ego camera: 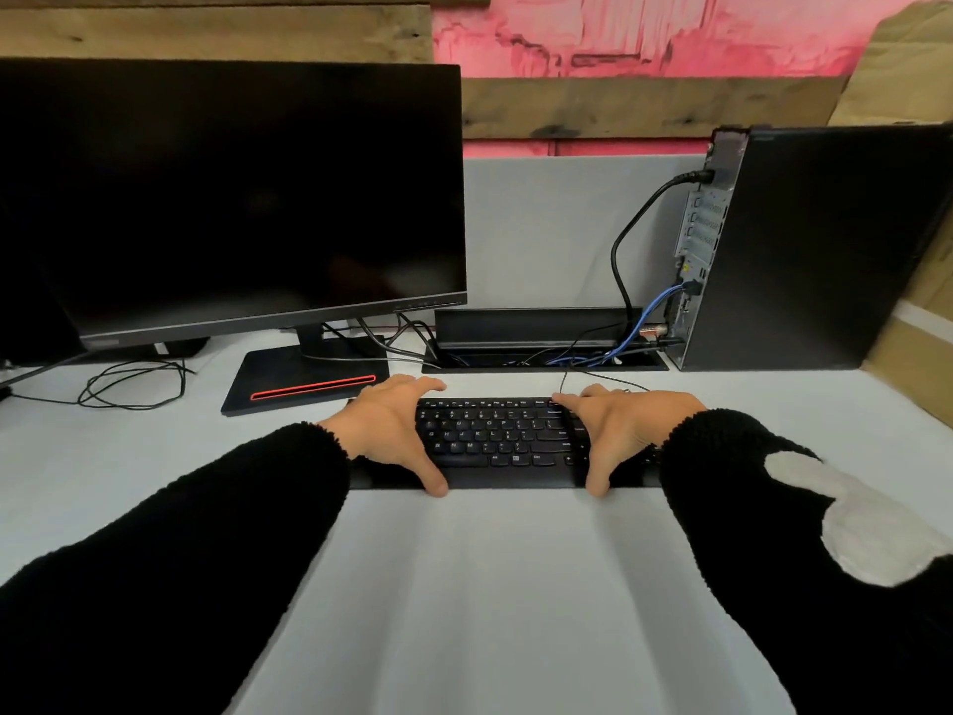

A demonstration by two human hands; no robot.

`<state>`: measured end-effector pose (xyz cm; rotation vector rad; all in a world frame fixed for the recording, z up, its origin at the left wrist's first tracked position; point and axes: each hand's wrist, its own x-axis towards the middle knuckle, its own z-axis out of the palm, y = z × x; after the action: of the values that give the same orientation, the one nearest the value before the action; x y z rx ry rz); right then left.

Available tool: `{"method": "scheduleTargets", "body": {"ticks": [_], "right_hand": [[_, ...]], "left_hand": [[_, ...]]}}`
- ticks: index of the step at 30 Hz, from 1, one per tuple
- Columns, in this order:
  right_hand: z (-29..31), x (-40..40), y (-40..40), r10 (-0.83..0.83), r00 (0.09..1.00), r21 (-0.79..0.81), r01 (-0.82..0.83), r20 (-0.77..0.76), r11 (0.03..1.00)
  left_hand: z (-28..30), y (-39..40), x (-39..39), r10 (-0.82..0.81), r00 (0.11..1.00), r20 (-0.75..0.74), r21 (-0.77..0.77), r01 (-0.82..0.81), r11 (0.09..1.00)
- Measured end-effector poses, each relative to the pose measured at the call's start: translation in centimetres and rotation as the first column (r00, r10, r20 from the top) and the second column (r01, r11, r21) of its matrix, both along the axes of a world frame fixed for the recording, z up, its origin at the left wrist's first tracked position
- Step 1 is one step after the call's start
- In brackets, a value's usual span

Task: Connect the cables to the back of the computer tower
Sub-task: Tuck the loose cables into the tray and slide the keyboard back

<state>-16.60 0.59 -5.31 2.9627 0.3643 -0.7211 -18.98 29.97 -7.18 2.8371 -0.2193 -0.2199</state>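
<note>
A: Where do we have our hands?

B: Both grip the black keyboard point(497, 438), which lies flat on the white table point(495, 585). Our left hand point(389, 436) spans the left part of the keyboard, fingers on the far edge and thumb hooked over the near edge. Our right hand point(621, 436) grips the right part in the same way. Each hand is spread wide across the keyboard's depth and clamps it between fingers and thumb.

A: Where is the computer tower?

B: The computer tower point(815, 245) stands upright at the far right of the table, its rear panel point(704, 240) turned to the left, toward the grey divider panel point(541, 229).

A: Which cables do we see at the rear panel?

B: A thick black power cable point(626, 234) enters the top of the rear panel and loops down into the open cable tray point(541, 348) recessed in the table. Blue cables point(652, 314) run from the lower part of the rear panel into the same tray. A thin black cable point(572, 371) leads from the far edge of the keyboard toward the tray; we cannot tell where it ends.

A: What stands to the left?

B: A dark monitor point(232, 198) rests on its base point(304, 381), which carries a red stripe. A loose coil of thin black cable point(134, 384) lies on the table left of the base.
</note>
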Motion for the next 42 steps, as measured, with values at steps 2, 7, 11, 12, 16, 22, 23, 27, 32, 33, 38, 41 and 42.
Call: {"method": "scheduleTargets", "body": {"ticks": [2,7,11,12,16,22,23,27,32,33,38,41,42], "right_hand": [[0.0,0.8,-0.7,-0.031,0.999,-0.006,0.032,0.02,0.999],[-0.5,3.0,-1.8,-0.119,0.993,0.004,0.119,0.019,0.993],[-0.8,4.1,-2.5,-0.149,0.988,0.012,0.149,0.034,0.989],[-0.8,4.1,-2.8,-0.149,0.988,0.016,0.148,0.036,0.989],[-0.9,3.6,-3.4,-0.169,0.985,0.024,0.168,0.04,0.986],[-1.0,2.6,-3.3,-0.197,0.98,-0.01,0.197,0.029,0.98],[-1.0,2.5,-3.3,-0.204,0.978,-0.009,0.205,0.035,0.979],[-1.4,2.1,-3.7,-0.218,0.974,0.021,0.217,0.066,0.976],[-1.8,1.8,-4.1,-0.252,0.965,0.085,0.247,0.065,0.965],[-1.8,2.0,-4.0,-0.26,0.963,0.092,0.253,0.07,0.963],[-1.1,2.8,-3.7,-0.25,0.965,0.123,0.24,0.078,0.963],[-1.4,2.6,-4.1,-0.265,0.962,0.214,0.244,0.073,0.946],[-1.4,2.4,-4.3,-0.271,0.959,0.238,0.247,0.077,0.939]], "left_hand": [[-0.1,-1.0,0.7,-0.033,0.998,0.058,-0.049,0.036,0.998],[-1.2,-2.8,2.1,-0.053,0.996,0.07,-0.047,0.056,0.997],[-1.0,-4.1,2.9,-0.091,0.995,0.03,-0.047,0.093,0.995],[-1.0,-4.3,3.3,-0.102,0.995,0.016,-0.046,0.103,0.994],[-1.8,-5.0,4.5,-0.12,0.993,0.0,-0.071,0.12,0.99],[-2.5,-5.1,5.1,-0.142,0.99,0.024,-0.073,0.144,0.987],[-2.7,-5.2,5.2,-0.143,0.989,0.025,-0.078,0.145,0.986],[-2.5,-6.0,5.4,-0.174,0.984,0.044,-0.053,0.176,0.983],[-2.3,-6.6,3.6,-0.173,0.975,0.136,0.04,0.169,0.985],[-2.3,-6.3,3.1,-0.133,0.977,0.168,0.063,0.124,0.99],[-1.1,-3.1,1.9,0.259,0.966,-0.017,0.113,-0.255,0.96],[-2.0,-2.4,1.6,0.254,0.967,-0.036,0.038,-0.253,0.967],[-2.3,-2.5,1.8,0.244,0.97,0.001,0.014,-0.244,0.97]]}}
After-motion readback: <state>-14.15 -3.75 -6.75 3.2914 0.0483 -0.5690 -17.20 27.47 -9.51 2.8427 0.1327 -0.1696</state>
